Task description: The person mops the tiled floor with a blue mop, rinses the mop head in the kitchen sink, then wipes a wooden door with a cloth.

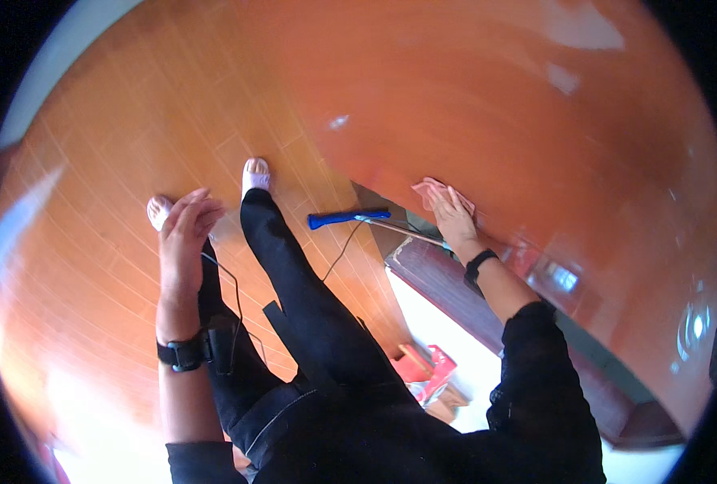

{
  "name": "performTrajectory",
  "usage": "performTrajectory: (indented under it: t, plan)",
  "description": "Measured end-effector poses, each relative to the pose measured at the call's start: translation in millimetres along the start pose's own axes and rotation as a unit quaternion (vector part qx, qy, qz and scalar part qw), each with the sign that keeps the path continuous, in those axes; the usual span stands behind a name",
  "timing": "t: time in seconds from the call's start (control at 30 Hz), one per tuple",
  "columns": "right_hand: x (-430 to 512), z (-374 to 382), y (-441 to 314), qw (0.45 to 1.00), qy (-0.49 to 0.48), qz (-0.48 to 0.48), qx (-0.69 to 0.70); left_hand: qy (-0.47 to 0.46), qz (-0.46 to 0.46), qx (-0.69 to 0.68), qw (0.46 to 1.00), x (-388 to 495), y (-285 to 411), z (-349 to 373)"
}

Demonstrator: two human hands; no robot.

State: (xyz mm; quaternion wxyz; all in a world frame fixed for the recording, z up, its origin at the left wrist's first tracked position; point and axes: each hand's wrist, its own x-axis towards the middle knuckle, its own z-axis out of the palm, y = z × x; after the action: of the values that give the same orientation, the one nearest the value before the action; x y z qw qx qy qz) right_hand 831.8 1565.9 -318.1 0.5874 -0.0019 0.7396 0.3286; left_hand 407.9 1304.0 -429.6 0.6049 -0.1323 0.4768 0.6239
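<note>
My right hand (452,213) lies palm down on a pink cloth (431,189), pressed against the glossy reddish-brown surface (515,133) near its lower edge. Parts of the cloth stick out beyond the fingers. My left hand (189,227) is raised in front of my left leg, away from the surface, its fingers loosely bent and slightly blurred. Whether something small is between those fingers cannot be told. A black strap with a device is on the left forearm, and a thin cable runs beside it.
A mop with a blue head (340,218) lies on the wood-look floor (152,127), by a dark wooden ledge (449,284). Red packaging (437,366) and other items stand near my legs. My feet are in light slippers (256,175).
</note>
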Motion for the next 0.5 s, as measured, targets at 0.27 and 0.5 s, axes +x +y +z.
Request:
performTrajectory:
  t: [0.27, 0.5]
  plan:
    - [-47.9, 6.5, -26.1, 0.935, 0.227, 0.062, 0.266, -0.054, 0.071, 0.085, 0.992, -31.7, 59.6, 2.4]
    - [-55.3, 26.7, -62.9, 0.947, 0.202, 0.234, 0.088, -0.178, 0.083, 0.164, 0.967, -19.2, 1.1, 8.7]
